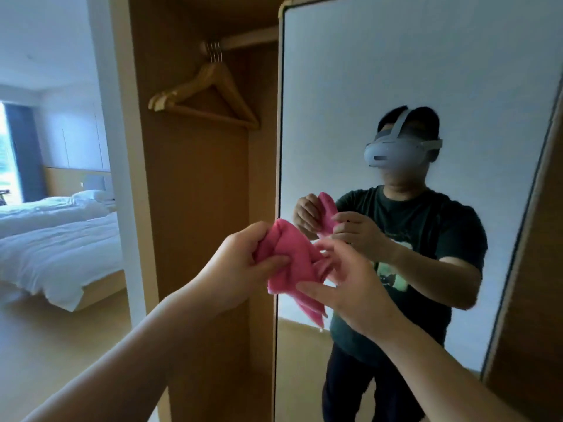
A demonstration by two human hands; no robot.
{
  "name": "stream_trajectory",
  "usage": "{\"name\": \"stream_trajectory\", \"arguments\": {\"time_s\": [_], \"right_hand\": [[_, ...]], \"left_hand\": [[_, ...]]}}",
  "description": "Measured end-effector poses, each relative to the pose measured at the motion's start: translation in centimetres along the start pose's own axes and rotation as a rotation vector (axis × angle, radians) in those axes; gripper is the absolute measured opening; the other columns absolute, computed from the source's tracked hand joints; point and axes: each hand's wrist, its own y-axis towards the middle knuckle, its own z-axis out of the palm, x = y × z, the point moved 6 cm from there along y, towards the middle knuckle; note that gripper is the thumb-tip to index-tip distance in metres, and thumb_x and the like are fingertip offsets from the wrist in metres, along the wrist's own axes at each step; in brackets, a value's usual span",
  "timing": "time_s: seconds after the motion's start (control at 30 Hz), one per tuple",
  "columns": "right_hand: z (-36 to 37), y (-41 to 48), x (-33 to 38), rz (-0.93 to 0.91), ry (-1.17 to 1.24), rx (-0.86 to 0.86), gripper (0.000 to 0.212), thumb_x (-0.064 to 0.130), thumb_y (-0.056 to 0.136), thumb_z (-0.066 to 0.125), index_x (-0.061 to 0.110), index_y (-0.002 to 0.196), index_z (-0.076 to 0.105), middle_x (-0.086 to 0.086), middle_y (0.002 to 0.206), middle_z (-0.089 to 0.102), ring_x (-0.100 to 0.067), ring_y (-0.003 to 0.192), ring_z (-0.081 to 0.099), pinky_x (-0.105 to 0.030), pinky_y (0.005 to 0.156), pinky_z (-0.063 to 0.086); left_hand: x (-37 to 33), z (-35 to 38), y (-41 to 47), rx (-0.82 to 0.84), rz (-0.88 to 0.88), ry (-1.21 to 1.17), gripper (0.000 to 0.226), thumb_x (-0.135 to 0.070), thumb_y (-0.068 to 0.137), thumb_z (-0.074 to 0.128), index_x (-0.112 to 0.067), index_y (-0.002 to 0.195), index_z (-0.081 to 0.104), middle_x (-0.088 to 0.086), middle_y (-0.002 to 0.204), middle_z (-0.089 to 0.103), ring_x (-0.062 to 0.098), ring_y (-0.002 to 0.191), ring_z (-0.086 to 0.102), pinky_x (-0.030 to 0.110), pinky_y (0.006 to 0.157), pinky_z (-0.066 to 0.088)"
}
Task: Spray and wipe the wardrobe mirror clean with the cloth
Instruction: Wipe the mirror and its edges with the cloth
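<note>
A white duvet [61,248] and, seemingly, a pillow [91,194] lie on the bed [100,289] on the floor [61,345].

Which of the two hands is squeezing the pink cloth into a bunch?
The left hand: its fingers and thumb curl round the bunched top of the pink cloth. The right hand holds the lower folds with spread fingers.

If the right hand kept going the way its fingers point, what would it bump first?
The crumpled pink cloth, already against the right hand; beyond it, probably, the left hand gripping that cloth.
</note>
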Motion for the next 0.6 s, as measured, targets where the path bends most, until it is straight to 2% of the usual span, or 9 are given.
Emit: {"name": "stream_trajectory", "arguments": {"time_s": [0.1,0.23,0.37,0.4,0.5,0.53,0.6], "right_hand": [[-1.5,1.1,2.2,-0.066,0.067,-0.147,0.037,0.024,0.073,0.082,0.015,0.102,0.061,0.0,0.087,0.07,-0.018,0.078,0.069,-0.026,0.071,0.058],[-2.4,3.4,4.5,-0.097,0.101,-0.23,0.025,0.02,0.081,0.076,0.014,0.099,0.061,-0.008,0.079,0.067,-0.017,0.057,0.062,-0.021,0.055,0.052],[-3.2,6.1,6.7,-0.123,0.103,-0.266,0.026,0.023,0.084,0.074,0.02,0.106,0.06,-0.004,0.088,0.069,-0.02,0.071,0.067,-0.028,0.065,0.056],[-3.5,6.9,7.5,-0.142,0.078,-0.274,0.028,0.023,0.084,0.074,0.021,0.109,0.06,-0.004,0.088,0.069,-0.019,0.068,0.067,-0.028,0.063,0.055],[-4.7,9.6,10.5,-0.219,-0.039,-0.256,0.028,0.01,0.089,0.067,0.021,0.114,0.062,-0.006,0.069,0.066,-0.018,0.041,0.055,-0.027,0.041,0.046],[-5.2,10.5,11.7,-0.248,-0.105,-0.271,0.029,0.005,0.09,0.064,0.022,0.112,0.064,-0.005,0.065,0.064,-0.02,0.038,0.052,-0.028,0.039,0.045],[-6.3,12.1,14.4,-0.31,-0.256,-0.354,0.033,0.001,0.089,0.061,0.028,0.105,0.068,-0.002,0.071,0.067,-0.022,0.051,0.06,-0.034,0.044,0.051]], "left_hand": [[-1.5,-0.5,1.2,-0.06,0.018,-0.097,0.013,-0.007,0.083,0.068,-0.006,0.095,0.064,0.01,0.088,0.068,0.028,0.082,0.066,0.05,0.074,0.055],[-3.2,-1.6,4.2,-0.113,0.085,-0.12,0.01,-0.009,0.082,0.07,-0.011,0.091,0.068,0.005,0.084,0.07,0.023,0.079,0.067,0.047,0.074,0.056],[-4.4,-3.7,7.6,-0.16,0.193,-0.033,0.009,-0.018,0.078,0.075,-0.017,0.083,0.068,-0.002,0.084,0.065,0.016,0.078,0.064,0.041,0.073,0.056],[-4.6,-4.4,8.5,-0.164,0.23,-0.01,0.01,-0.021,0.077,0.076,-0.02,0.083,0.067,-0.004,0.084,0.063,0.014,0.078,0.062,0.038,0.073,0.055],[-4.9,-6.7,10.8,-0.171,0.323,0.054,0.014,-0.035,0.076,0.074,-0.031,0.086,0.064,-0.01,0.085,0.062,0.005,0.077,0.06,0.028,0.068,0.052],[-4.9,-7.4,11.6,-0.179,0.341,0.069,0.015,-0.039,0.077,0.072,-0.038,0.088,0.062,-0.012,0.086,0.062,0.002,0.077,0.059,0.024,0.067,0.051],[-4.7,-8.7,13.1,-0.218,0.364,0.091,0.02,-0.04,0.079,0.068,-0.051,0.086,0.053,-0.015,0.087,0.062,0.0,0.079,0.059,0.019,0.067,0.048]]}}
